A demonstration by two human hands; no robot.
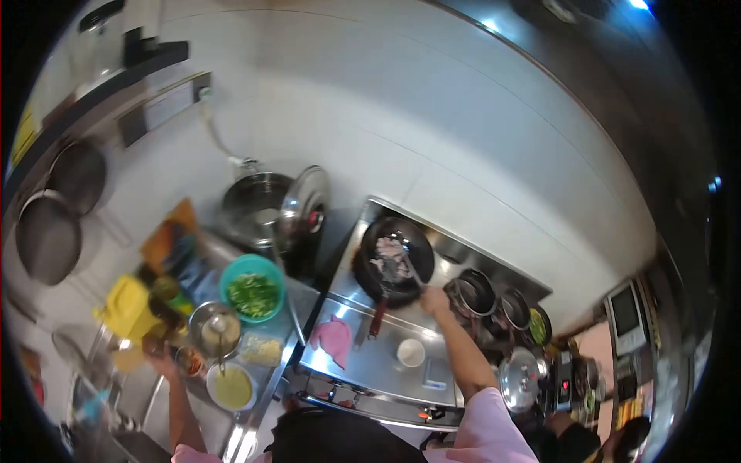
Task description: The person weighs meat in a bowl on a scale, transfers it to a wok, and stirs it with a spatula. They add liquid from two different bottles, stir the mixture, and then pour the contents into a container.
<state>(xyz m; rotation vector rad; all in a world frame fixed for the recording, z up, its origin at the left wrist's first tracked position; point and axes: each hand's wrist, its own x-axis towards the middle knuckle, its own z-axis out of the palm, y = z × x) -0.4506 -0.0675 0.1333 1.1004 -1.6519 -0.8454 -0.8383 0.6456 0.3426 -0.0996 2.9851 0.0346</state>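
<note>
Well, from where I stand I count two bare hands at work, one on each side of the person. The right hand (433,299) is clamped on the end of one utensil (413,272), whose far end reaches down into one dark wok (421,248) on the steel stove (389,332). One loose heap of pale pieces (390,248) lies in that wok, too many and too small to count. The wok's single handle (377,318) points back toward the person.

The left hand (160,361) is over by the bench (297,302), just beside a dark brown item (154,337); I cannot tell whether its fingers are apart or closed on anything. Near it are one small bowl of reddish food (190,360), one metal bowl (202,318) with one ladle (221,351) in it, one white bowl (231,388) of yellowish liquid, one pale yellow chopped pile (262,350) and one teal bowl (226,282) filled with chopped greens (252,295). One yellow jug (130,309) stands on the hand's other side.

On the stove's front part lie one pink cloth (333,339) and one white cup (411,353). Past the wok I see three smaller dark pans (473,292) in a row, the farthest holding something green. Behind the bench is one big pot (251,202), one lid (306,210) tilted upright at its side, and two pans (49,238) hang on the wall.
</note>
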